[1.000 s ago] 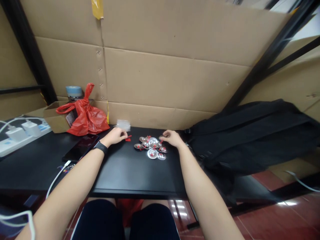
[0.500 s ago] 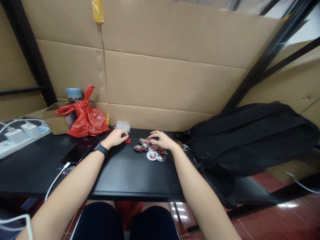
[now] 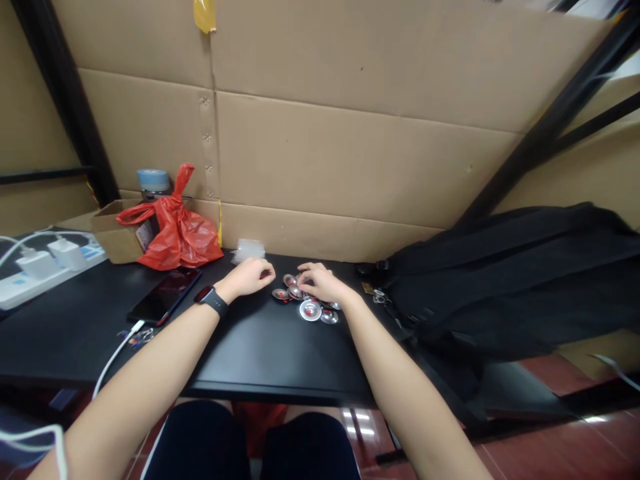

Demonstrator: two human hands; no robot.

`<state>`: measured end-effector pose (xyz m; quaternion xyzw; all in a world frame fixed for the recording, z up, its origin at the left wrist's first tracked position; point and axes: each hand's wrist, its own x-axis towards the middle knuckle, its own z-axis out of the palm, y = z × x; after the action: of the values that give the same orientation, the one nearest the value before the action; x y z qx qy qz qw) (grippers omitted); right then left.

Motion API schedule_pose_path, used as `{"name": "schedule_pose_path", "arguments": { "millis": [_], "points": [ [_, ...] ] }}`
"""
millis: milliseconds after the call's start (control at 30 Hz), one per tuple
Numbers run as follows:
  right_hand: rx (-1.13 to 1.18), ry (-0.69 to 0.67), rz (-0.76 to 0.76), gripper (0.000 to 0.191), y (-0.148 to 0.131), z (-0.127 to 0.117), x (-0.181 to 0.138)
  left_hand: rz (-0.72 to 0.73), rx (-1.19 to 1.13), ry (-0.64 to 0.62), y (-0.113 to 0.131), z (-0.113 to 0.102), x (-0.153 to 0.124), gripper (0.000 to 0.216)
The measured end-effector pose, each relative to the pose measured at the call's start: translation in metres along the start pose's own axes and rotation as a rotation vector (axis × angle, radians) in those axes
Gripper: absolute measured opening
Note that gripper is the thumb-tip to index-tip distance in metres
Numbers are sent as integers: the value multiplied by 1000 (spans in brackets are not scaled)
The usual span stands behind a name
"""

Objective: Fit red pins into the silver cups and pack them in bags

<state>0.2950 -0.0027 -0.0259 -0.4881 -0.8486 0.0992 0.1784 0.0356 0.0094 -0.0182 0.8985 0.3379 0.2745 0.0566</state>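
The fingers of your right hand [image 3: 324, 283] curve over the heap of small metal discs [image 3: 311, 310] at the frame's centre; I cannot tell whether they grip one. Your left hand [image 3: 250, 276], just left of the heap, has its fingers curled, possible contents unclear. The black bench [image 3: 280, 353] carries a red plastic bag [image 3: 183, 230] at left; a black backpack [image 3: 515, 273] fills the right.

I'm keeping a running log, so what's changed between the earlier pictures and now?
The right hand went left, from the right edge of the metal discs to over them. The left hand shifted right toward them, now mostly hiding the small red pieces by its fingertips. Whether either grip took or released anything can't be told. The red bag, phone and backpack stayed put.
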Motion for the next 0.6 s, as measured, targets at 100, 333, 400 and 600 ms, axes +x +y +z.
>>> {"name": "schedule_pose_path", "arguments": {
  "millis": [100,333,400,600],
  "points": [
    [50,20,-1,11,-1,1,1,6,-26,-2,5,0,1,14],
    [398,228,-162,15,-19,4,5,22,-201,113,25,0,4,15],
    [465,264,-188,18,-29,7,6,14,-232,180,32,0,5,16],
    [779,220,-68,31,-45,12,7,-7,-229,242,38,-1,8,11]
  ]
}}
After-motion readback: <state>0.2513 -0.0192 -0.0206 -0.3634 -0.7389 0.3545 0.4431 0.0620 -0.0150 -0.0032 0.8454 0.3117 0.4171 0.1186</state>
